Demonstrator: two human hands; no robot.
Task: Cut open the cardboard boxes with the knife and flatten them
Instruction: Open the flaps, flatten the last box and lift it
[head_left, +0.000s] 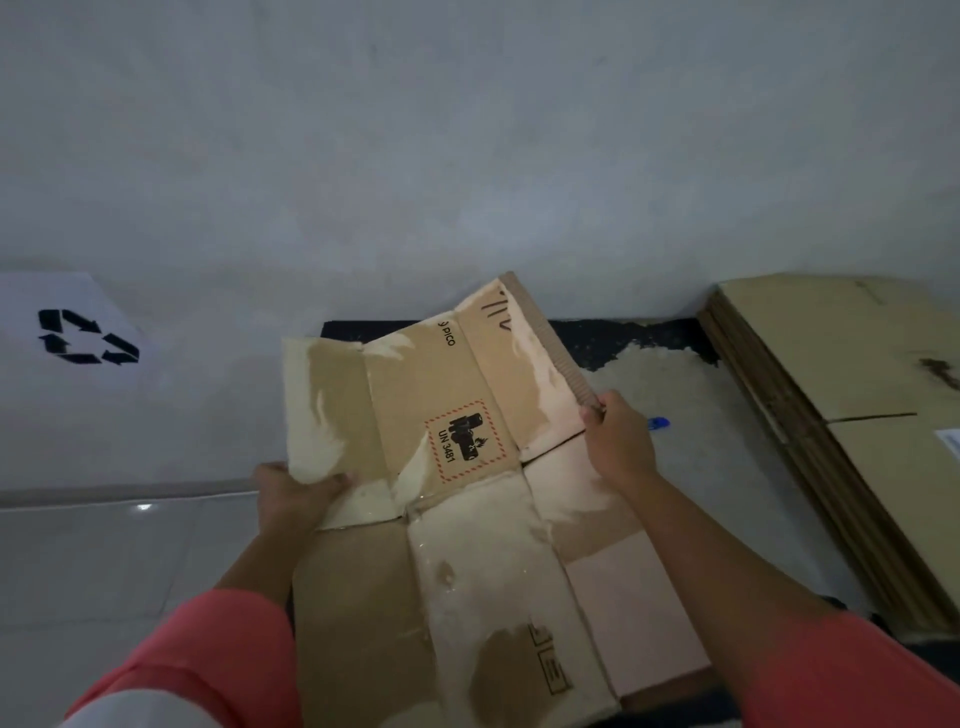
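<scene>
Cardboard box (415, 384): already slit open and spread out, it lies in front of the person, partly over a dark mat (623, 332). Its far panels are lifted off the floor (727, 493), and the UN 3481 label (465, 439) faces up.
Left hand (298, 493): grips the lower edge of the left flap with curled fingers, seemingly to draw that side outward.
Right hand (618, 441): pinches the corrugated edge of the right panel, likely to press its fold flat.
Blue object (657, 423): lies on the floor just beyond the right hand. It is probably the knife, set aside because cutting looks done, but it is too small to be sure.
Flattened stack (852, 395): finished cardboard piled at the right, near enough to take this sheet.
Recycling sign (88, 338): on a white surface at the left.
</scene>
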